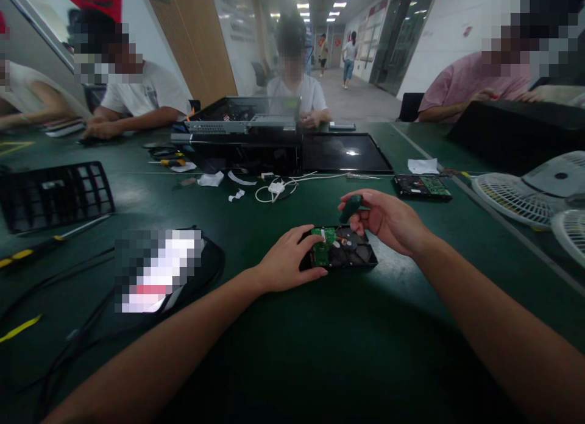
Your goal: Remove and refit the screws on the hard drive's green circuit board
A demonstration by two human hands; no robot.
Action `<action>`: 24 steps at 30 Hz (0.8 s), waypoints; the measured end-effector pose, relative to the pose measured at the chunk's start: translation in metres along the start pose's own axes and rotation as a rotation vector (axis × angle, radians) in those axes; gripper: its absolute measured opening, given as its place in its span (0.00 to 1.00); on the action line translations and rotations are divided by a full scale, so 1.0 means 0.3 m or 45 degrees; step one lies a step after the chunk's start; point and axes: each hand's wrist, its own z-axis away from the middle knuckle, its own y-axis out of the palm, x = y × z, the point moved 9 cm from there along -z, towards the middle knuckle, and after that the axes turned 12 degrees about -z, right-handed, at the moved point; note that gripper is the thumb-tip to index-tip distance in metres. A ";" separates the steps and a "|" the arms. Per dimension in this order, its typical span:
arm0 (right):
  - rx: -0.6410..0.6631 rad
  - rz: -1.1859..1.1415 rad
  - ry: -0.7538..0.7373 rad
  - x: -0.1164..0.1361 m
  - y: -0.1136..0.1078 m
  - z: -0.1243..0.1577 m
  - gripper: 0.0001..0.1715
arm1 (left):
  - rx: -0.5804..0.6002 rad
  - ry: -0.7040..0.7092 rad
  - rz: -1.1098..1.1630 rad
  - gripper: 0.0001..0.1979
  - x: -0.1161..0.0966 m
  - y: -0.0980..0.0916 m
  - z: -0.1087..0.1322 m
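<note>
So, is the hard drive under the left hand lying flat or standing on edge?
The hard drive lies flat: its green circuit board faces up, with the left hand across one end.

Left hand (286, 259) hides one end of the hard drive (353, 248) from me. I can't make out the green handle's (351, 208) tip. Phone screen (159, 272) pixelated; right edge crops a white grille (570, 230).

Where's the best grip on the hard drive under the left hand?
Probably the long edges of the hard drive near its right end, pinched from above and the right. It lies flat, a low rectangular block with straight sides; the left hand covers the left end. Gripping the edges should also keep fingers off the exposed green circuit board on top.
</note>
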 end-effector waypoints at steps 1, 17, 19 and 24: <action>0.003 0.002 0.000 0.001 0.002 0.001 0.15 | 0.000 0.001 0.001 0.37 0.000 0.001 0.000; -0.062 0.171 -0.023 0.014 -0.013 0.009 0.13 | 0.025 -0.016 0.020 0.37 0.009 0.005 0.002; -0.075 0.226 -0.044 0.019 -0.017 0.008 0.14 | 0.033 -0.018 0.017 0.38 0.010 0.006 0.002; -0.078 0.357 -0.101 0.032 -0.023 0.003 0.11 | 0.041 -0.023 0.006 0.37 0.011 0.006 0.002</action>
